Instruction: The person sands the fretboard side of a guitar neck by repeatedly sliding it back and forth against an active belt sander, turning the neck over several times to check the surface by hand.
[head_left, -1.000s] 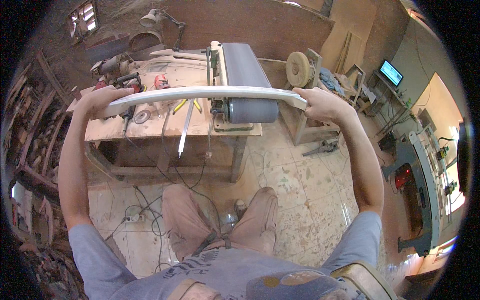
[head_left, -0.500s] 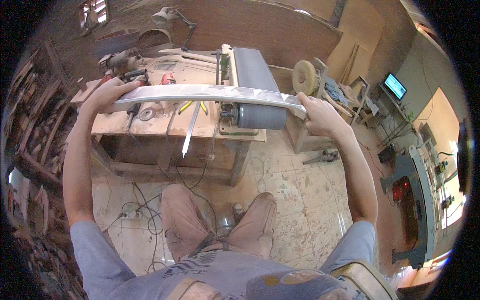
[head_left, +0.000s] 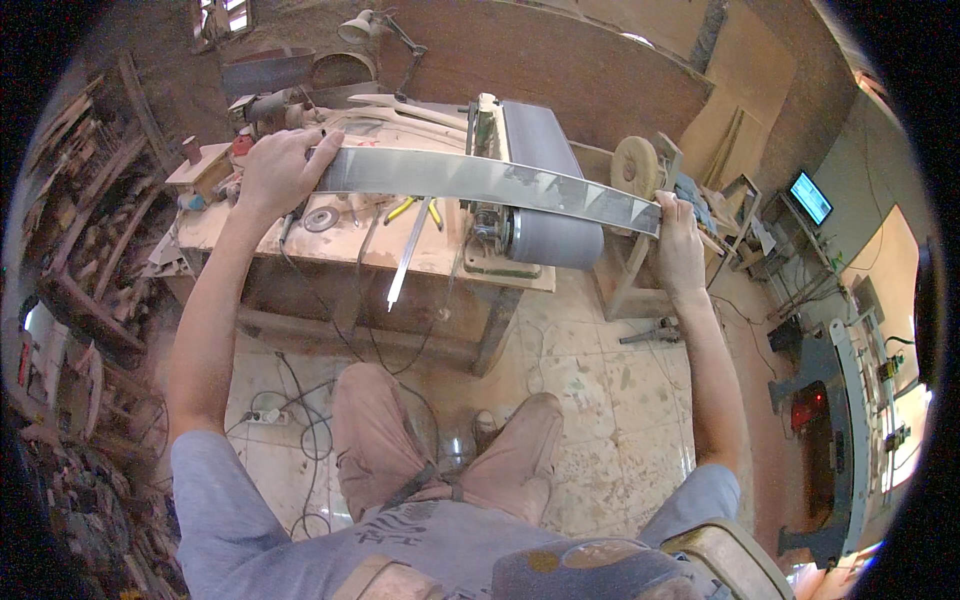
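A long, gently curved, flat grey strip (head_left: pixel 450 178), with pale triangular patches along its right half, is held out level in front of me. My left hand (head_left: pixel 283 172) is closed round its left end, thumb along the edge. The fingers of my right hand (head_left: pixel 680 235) are wrapped over its right end. Its broad face now shows to me. Behind and below the strip stands a belt sander with a dark grey belt (head_left: pixel 540 135) and a front roller (head_left: pixel 555 240). I cannot tell if the strip touches the sander.
Pliers with yellow handles (head_left: pixel 400 210), a round disc (head_left: pixel 320 218) and a thin metal rod (head_left: pixel 405 265) lie on the dusty workbench (head_left: pixel 240 235). A buffing wheel (head_left: pixel 634 166) stands right of the sander. Cables (head_left: pixel 315 420) trail over the tiled floor. Shelves of wood pieces fill the left.
The strip has been turned so its broad face shows, and its left end has risen. Both hands have moved right in the view, along with a shift of the whole scene.
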